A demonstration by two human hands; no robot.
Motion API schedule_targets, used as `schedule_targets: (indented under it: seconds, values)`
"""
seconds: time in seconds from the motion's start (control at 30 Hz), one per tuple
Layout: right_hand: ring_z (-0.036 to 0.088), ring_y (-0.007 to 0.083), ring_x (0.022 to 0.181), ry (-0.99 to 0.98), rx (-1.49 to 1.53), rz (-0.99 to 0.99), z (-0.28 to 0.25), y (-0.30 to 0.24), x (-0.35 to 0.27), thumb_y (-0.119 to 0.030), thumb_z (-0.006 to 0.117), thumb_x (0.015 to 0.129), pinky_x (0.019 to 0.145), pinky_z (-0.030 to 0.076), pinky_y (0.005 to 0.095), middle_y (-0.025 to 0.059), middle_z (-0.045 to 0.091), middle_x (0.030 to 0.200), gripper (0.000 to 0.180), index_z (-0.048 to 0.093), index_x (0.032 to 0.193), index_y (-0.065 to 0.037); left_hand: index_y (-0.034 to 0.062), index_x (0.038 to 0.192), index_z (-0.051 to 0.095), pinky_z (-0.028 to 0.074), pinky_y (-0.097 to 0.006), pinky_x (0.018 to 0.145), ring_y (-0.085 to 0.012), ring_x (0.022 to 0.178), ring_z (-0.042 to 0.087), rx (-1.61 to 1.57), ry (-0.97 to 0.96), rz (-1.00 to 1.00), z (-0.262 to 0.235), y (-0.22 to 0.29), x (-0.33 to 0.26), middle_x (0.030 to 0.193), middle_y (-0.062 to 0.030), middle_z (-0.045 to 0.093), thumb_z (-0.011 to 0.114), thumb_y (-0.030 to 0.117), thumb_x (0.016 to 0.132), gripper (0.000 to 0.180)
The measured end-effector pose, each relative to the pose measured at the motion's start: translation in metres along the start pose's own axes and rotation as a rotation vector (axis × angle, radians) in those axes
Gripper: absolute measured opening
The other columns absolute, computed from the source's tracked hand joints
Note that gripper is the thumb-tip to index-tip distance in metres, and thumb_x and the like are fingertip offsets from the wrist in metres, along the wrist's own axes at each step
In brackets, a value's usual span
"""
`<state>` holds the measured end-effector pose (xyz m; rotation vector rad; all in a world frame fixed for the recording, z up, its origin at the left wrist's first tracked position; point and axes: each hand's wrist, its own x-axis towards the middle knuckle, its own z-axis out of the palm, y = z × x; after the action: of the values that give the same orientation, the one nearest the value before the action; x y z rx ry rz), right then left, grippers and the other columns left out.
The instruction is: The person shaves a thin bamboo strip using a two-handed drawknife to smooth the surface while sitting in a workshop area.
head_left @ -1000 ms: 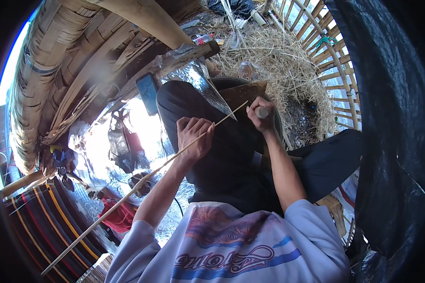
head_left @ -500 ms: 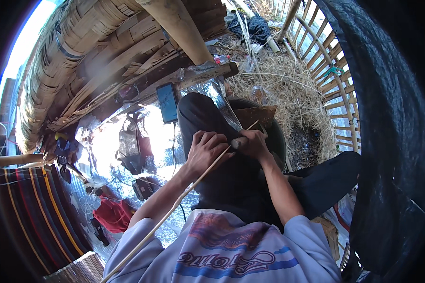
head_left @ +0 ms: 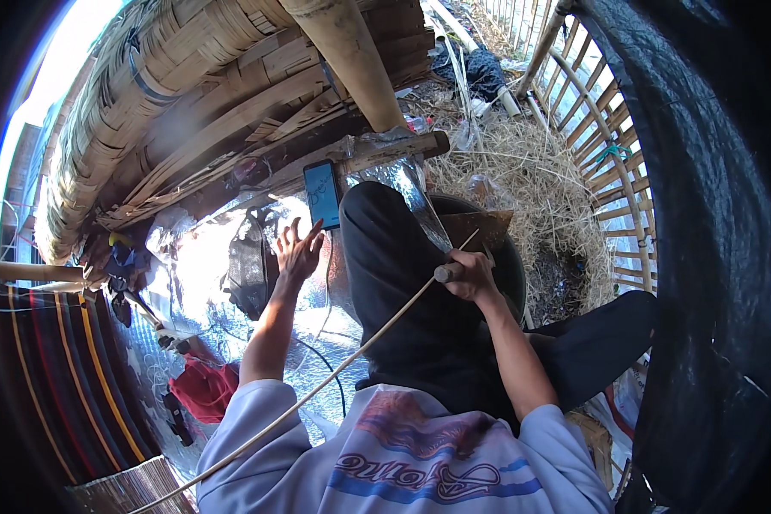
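My right hand (head_left: 474, 276) is closed round a tool's thick round wooden handle (head_left: 447, 272), above my right thigh; the tool's working end is hidden. A long, thin, pale bamboo strip (head_left: 351, 357) passes by the same hand and runs down across my lap and left sleeve to the lower left. My left hand (head_left: 297, 254) is off the strip, fingers spread, with nothing in it. Its fingertips are at the lower edge of a phone (head_left: 321, 195) with a lit screen; whether they touch it I cannot tell.
A dark round tub (head_left: 516, 272) with a flat brown piece (head_left: 480, 227) across it stands beyond my right hand. Left are a dark bag (head_left: 250, 265), a red cloth (head_left: 204, 390) and a striped mat (head_left: 73, 390). Straw (head_left: 535, 176) lies ahead; a bamboo fence (head_left: 608, 171) and black sheeting (head_left: 702, 214) stand right.
My left hand has let go of the bamboo strip and moved left and forward to the phone, its fingers opening. My right hand keeps its grip on the handle. The view has shifted slightly.
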<state>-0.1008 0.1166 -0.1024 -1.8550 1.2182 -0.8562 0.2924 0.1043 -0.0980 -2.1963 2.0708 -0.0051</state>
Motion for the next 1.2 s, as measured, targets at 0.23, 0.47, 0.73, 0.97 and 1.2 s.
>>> schedule_targets:
  seconds: [0.23,0.47,0.73,0.97,1.2]
  values:
    - [0.065,0.0358,0.070,0.040,-0.017,-0.010,0.001,0.000,-0.004,-0.027,0.070,0.066,0.062,0.052,0.0424,0.0157,0.064,0.069,0.029,0.062,0.080,-0.004,0.0472,0.138,0.039,0.024,-0.059,0.103,-0.0388,0.134,0.027,0.037,-0.071,-0.097,0.004,-0.012,0.043,0.151,-0.0129,0.026,0.031,0.055,0.096,0.043]
    - [0.066,0.0363,0.069,0.030,-0.020,0.005,0.000,-0.002,-0.004,-0.026,0.068,0.067,0.062,0.052,0.0422,0.0163,0.064,0.067,0.026,0.061,0.080,-0.004,0.0463,0.138,0.039,0.031,-0.057,0.100,-0.0406,0.132,0.031,0.010,-0.144,-0.187,-0.022,-0.021,0.077,0.150,-0.0113,0.029,0.030,0.057,0.095,0.044]
    - [0.066,0.0325,0.065,0.062,-0.077,-0.068,0.005,0.006,-0.005,-0.019,0.065,0.067,0.057,0.052,0.0389,0.0137,0.063,0.066,0.019,0.060,0.077,-0.004,0.0436,0.136,0.044,0.030,-0.052,0.103,-0.0387,0.128,0.034,0.001,0.000,0.255,-0.014,-0.032,0.042,0.147,-0.0136,0.032,0.040,0.050,0.096,0.041]
    - [0.066,0.0352,0.069,0.028,-0.028,-0.045,0.006,0.009,-0.007,-0.023,0.066,0.066,0.062,0.053,0.0414,0.0160,0.065,0.070,0.027,0.062,0.084,-0.004,0.0453,0.133,0.046,0.032,-0.055,0.101,-0.0389,0.130,0.032,0.022,-0.013,0.127,-0.004,-0.022,0.035,0.148,-0.0148,0.030,0.040,0.048,0.096,0.038]
    - [0.067,0.0340,0.070,0.023,-0.085,-0.013,0.007,0.010,-0.008,-0.025,0.067,0.067,0.061,0.053,0.0405,0.0154,0.065,0.070,0.027,0.063,0.084,-0.004,0.0472,0.139,0.036,0.037,-0.056,0.096,-0.0412,0.130,0.033,-0.020,-0.118,-0.084,-0.010,-0.022,0.069,0.150,-0.0141,0.029,0.041,0.029,0.095,0.048]
